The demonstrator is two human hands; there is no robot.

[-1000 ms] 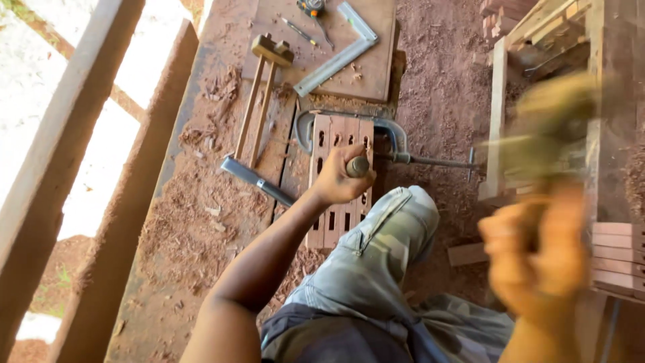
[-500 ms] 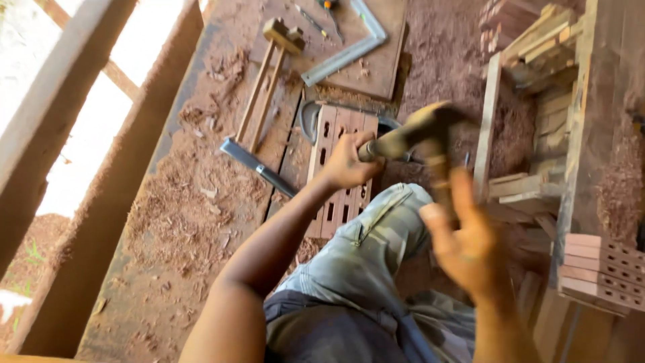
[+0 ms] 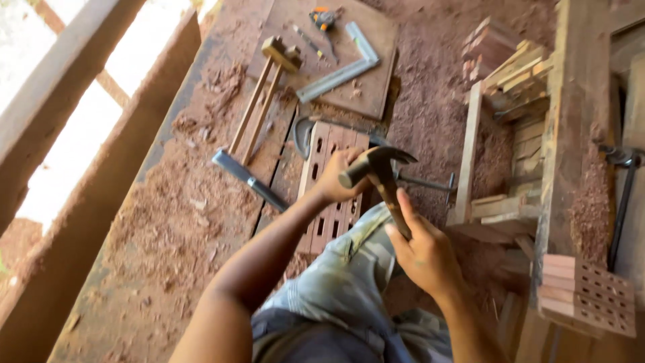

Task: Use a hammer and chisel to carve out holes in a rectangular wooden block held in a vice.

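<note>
My right hand (image 3: 422, 252) grips the wooden handle of a claw hammer (image 3: 380, 169), whose metal head hangs just over my left hand. My left hand (image 3: 340, 176) is closed around a small tool, probably a chisel, hidden by the fingers, and it rests on a slotted wooden panel (image 3: 324, 195). The panel lies flat on the sawdust-covered floor and a metal clamp (image 3: 430, 183) holds it at the far end. My knee in light trousers (image 3: 349, 275) is over the panel's near end.
A metal square (image 3: 342, 70), an orange tape measure (image 3: 323, 16) and a pencil lie on a board at the top. Two wooden mallets (image 3: 265, 87) and a dark-handled chisel (image 3: 248, 178) lie left of the panel. Stacked wood pieces (image 3: 517, 121) and another slotted piece (image 3: 588, 296) fill the right.
My right hand swung the hammer in from the right and down, so its head now sits right above my left hand. My left hand stayed on the panel.
</note>
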